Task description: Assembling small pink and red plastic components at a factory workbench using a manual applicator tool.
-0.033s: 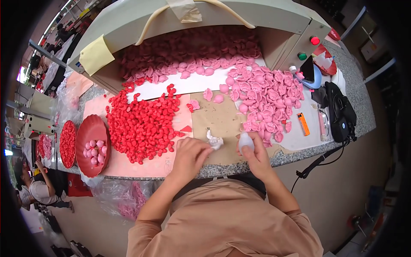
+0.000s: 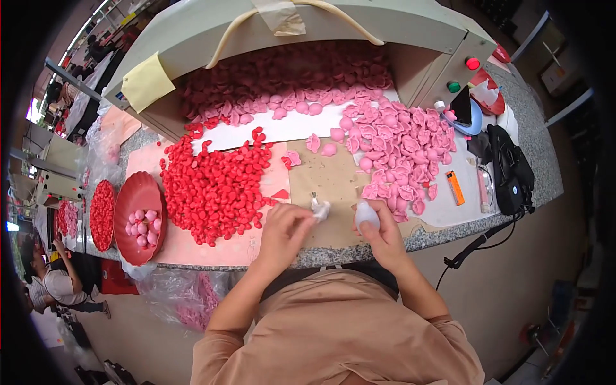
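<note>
Hands first: left hand (image 2: 282, 232) and right hand (image 2: 383, 236), a short gap between, fingers curled on both. Behind, a big arched pale-grey metal cabinet (image 2: 443, 32) on a speckled grey stone desk (image 2: 540, 157). Inside and spilling out rightward, a huge heap of pink petal-shaped shells (image 2: 401, 138). Left of that, a pile of glossy red rounded bits (image 2: 215, 186). Loads left in both, honestly. In between, a brown paper sheet (image 2: 321, 170). Far left, a scalloped red dish (image 2: 142, 186) with just a handful of pink balls (image 2: 142, 228), maybe the done ones, so probably early days. Gripped in the right: a small translucent white bottle (image 2: 366, 213). Over the paper, right at the left fingertips: a crumpled white scrap (image 2: 320, 209). Can't tell if pinched.
</note>
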A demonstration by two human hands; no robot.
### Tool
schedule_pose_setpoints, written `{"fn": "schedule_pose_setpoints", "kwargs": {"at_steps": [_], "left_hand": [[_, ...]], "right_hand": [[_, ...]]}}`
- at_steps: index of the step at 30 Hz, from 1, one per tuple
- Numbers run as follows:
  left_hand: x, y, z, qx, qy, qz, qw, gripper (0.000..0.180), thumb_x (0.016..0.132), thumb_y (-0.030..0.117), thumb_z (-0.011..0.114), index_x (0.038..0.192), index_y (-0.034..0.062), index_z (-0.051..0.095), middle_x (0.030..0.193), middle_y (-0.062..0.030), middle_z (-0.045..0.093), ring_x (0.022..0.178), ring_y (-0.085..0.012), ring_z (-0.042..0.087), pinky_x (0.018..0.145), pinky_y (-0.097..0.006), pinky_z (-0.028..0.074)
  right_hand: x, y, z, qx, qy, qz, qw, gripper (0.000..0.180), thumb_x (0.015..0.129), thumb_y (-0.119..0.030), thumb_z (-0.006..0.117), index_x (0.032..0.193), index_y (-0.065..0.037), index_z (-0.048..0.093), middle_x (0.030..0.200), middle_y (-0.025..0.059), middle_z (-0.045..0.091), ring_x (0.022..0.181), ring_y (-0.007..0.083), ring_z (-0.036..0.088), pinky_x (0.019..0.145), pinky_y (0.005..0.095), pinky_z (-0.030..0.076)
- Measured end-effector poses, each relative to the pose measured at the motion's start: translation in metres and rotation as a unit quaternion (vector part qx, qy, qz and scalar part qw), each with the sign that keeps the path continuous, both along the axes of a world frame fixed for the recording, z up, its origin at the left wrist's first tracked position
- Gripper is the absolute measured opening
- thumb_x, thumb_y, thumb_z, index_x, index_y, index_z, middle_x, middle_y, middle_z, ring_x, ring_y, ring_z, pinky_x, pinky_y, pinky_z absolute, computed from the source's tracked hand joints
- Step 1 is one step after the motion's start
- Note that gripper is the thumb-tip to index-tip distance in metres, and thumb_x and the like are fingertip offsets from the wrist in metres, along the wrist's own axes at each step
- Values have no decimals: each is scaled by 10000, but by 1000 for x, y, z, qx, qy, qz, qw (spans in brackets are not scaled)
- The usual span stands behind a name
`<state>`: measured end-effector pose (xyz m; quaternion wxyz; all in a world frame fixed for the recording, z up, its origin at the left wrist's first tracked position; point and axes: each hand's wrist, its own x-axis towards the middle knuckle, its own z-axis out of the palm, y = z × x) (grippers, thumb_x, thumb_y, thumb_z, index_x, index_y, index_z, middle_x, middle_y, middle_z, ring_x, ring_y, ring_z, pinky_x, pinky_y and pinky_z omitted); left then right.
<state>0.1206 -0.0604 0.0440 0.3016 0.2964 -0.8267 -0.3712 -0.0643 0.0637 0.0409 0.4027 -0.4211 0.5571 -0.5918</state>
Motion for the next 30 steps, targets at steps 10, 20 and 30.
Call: {"fn": "schedule_pose_setpoints", "kwargs": {"at_steps": [10,20,30], "left_hand": [[7,-10,6,530,410,-26,742,199,943,172,514,1062,34,594,1034,-51,623,961,-138,560,876,-308,420],[16,-8,5,515,424,-54,743,264,916,95,545,1162,0,561,1107,-75,606,1021,-156,563,909,-322,435],[20,-6,8,543,415,-62,727,272,882,182,610,1103,32,561,1055,-91,625,955,-190,602,875,-353,474]], "right_hand": [[32,-21,23,35,107,78,991,262,899,-206,573,1071,-13,529,823,36,568,731,95,507,655,249,426],[41,-33,21,58,82,115,988,246,902,-200,573,1072,-27,538,818,33,574,725,93,513,653,250,427],[51,-31,22,99,-116,230,961,296,958,-284,474,1115,-34,496,790,3,541,676,55,470,620,206,400]]}}
